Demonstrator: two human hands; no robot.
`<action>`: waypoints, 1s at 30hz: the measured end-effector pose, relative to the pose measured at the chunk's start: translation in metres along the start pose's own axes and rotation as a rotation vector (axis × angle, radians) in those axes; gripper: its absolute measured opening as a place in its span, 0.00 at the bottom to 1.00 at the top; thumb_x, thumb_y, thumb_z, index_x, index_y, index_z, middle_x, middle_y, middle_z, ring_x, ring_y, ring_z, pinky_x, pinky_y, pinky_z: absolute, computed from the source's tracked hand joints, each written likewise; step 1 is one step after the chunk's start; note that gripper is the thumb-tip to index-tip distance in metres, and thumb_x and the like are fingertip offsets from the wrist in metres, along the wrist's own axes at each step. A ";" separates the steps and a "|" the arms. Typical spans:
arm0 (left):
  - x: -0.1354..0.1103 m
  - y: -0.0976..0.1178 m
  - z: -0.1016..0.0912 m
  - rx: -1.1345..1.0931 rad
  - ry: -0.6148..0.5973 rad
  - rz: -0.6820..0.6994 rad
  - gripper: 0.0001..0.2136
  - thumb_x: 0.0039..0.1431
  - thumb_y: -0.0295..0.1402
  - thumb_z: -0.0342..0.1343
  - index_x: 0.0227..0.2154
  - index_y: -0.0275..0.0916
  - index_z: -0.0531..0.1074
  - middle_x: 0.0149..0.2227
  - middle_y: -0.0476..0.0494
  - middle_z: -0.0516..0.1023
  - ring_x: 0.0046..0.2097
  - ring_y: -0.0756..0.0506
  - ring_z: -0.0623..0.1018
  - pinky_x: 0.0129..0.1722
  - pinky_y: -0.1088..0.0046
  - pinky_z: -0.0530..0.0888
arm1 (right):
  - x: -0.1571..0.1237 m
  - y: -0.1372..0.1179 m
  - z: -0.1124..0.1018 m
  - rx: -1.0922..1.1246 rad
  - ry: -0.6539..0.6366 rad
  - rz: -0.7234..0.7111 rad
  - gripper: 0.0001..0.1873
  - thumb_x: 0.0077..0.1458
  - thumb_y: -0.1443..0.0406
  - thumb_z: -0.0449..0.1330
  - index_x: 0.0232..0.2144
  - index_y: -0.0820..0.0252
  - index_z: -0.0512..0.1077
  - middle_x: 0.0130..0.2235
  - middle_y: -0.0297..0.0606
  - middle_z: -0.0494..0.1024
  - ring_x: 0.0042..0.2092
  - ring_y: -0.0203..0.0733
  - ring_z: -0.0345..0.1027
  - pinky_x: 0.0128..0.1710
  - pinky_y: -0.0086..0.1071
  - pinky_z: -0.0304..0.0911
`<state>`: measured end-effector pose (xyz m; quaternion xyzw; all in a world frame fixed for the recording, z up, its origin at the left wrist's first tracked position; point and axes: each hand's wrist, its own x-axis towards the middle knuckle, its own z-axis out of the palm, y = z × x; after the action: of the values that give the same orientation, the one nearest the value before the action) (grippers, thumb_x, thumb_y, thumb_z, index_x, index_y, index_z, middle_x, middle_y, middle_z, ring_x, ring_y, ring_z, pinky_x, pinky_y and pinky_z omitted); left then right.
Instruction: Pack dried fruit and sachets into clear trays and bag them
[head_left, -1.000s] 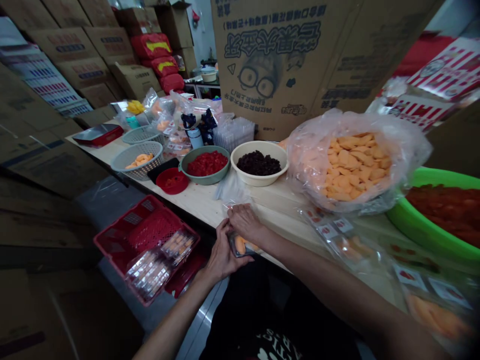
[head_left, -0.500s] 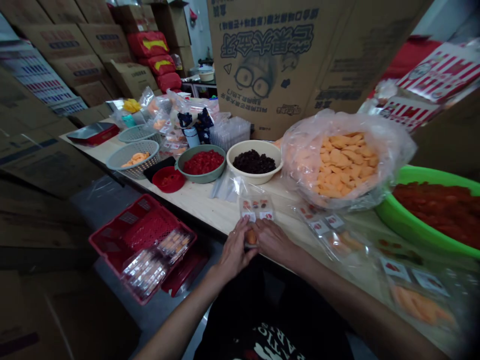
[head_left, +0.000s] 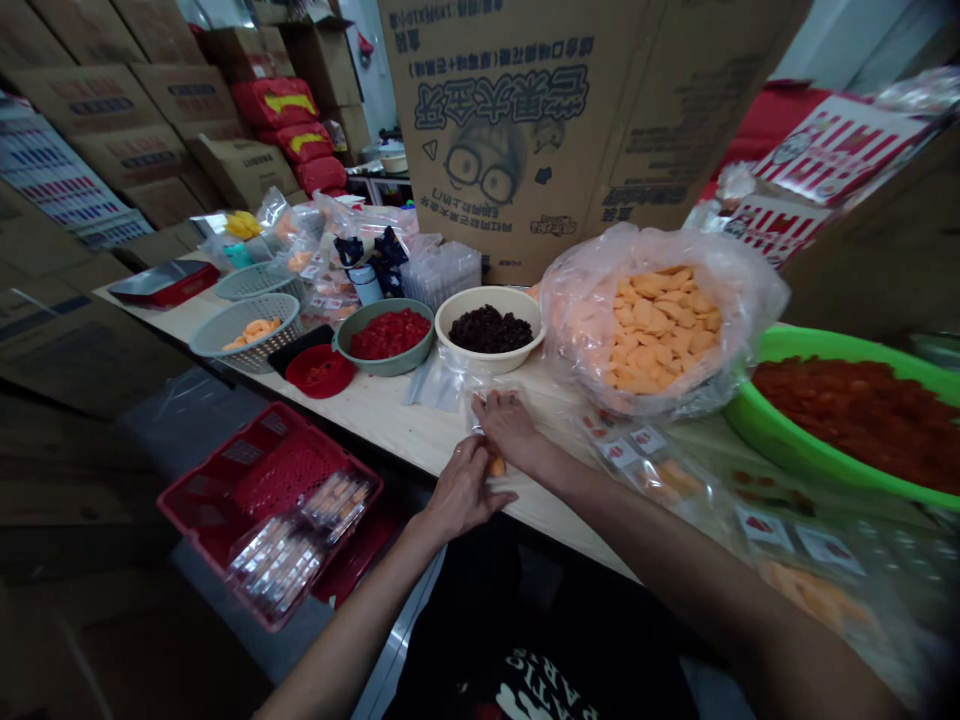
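Fingers (head_left: 495,405) of left hand (head_left: 463,490) and right hand (head_left: 514,430) close on a bagged orange piece (head_left: 495,466).

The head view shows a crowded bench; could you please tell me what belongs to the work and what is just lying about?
In use: right hand, left hand, clear plastic packet, orange piece.

Lying about: white bowl of dark dried fruit, green bowl of red pieces, plastic bag of orange slices, red basket of sealed packs.
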<state>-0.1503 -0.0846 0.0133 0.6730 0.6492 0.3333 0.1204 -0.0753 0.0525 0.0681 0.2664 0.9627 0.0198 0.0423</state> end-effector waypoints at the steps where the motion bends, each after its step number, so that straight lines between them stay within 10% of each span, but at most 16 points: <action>1: 0.000 -0.001 -0.001 -0.015 -0.007 -0.003 0.21 0.53 0.43 0.66 0.45 0.40 0.67 0.55 0.35 0.66 0.58 0.34 0.68 0.57 0.50 0.71 | 0.006 0.002 0.001 -0.005 0.015 0.006 0.20 0.66 0.72 0.46 0.58 0.67 0.65 0.51 0.58 0.74 0.52 0.52 0.69 0.51 0.44 0.63; 10: -0.009 -0.011 0.017 -0.155 0.264 -0.129 0.44 0.47 0.41 0.72 0.60 0.40 0.49 0.67 0.25 0.49 0.68 0.29 0.58 0.61 0.45 0.68 | -0.012 -0.004 0.008 0.090 0.000 -0.245 0.15 0.66 0.70 0.48 0.49 0.66 0.71 0.48 0.53 0.75 0.48 0.52 0.71 0.46 0.42 0.66; 16: -0.046 0.005 0.027 -0.234 0.329 -0.067 0.37 0.56 0.33 0.62 0.63 0.43 0.48 0.64 0.30 0.62 0.65 0.34 0.66 0.61 0.46 0.69 | -0.083 -0.025 0.013 0.150 -0.024 -0.348 0.21 0.61 0.73 0.48 0.53 0.62 0.69 0.48 0.48 0.76 0.47 0.51 0.71 0.45 0.41 0.67; 24: -0.060 0.020 0.024 0.040 0.306 -0.001 0.12 0.64 0.31 0.54 0.48 0.44 0.76 0.48 0.38 0.73 0.50 0.39 0.74 0.48 0.57 0.76 | -0.157 -0.050 0.024 0.146 0.045 -0.363 0.22 0.56 0.75 0.48 0.48 0.63 0.73 0.46 0.51 0.77 0.41 0.52 0.72 0.37 0.41 0.70; 30: -0.060 0.016 0.039 0.080 0.176 0.228 0.24 0.64 0.25 0.49 0.60 0.51 0.70 0.62 0.40 0.70 0.66 0.34 0.64 0.56 0.45 0.73 | -0.171 -0.016 -0.004 0.295 0.075 -0.205 0.22 0.54 0.73 0.52 0.50 0.58 0.73 0.51 0.43 0.76 0.50 0.46 0.70 0.49 0.35 0.67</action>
<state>-0.1097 -0.1333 -0.0236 0.7148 0.5892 0.3766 -0.0026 0.0621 -0.0492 0.0832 0.1691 0.9783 -0.1159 -0.0314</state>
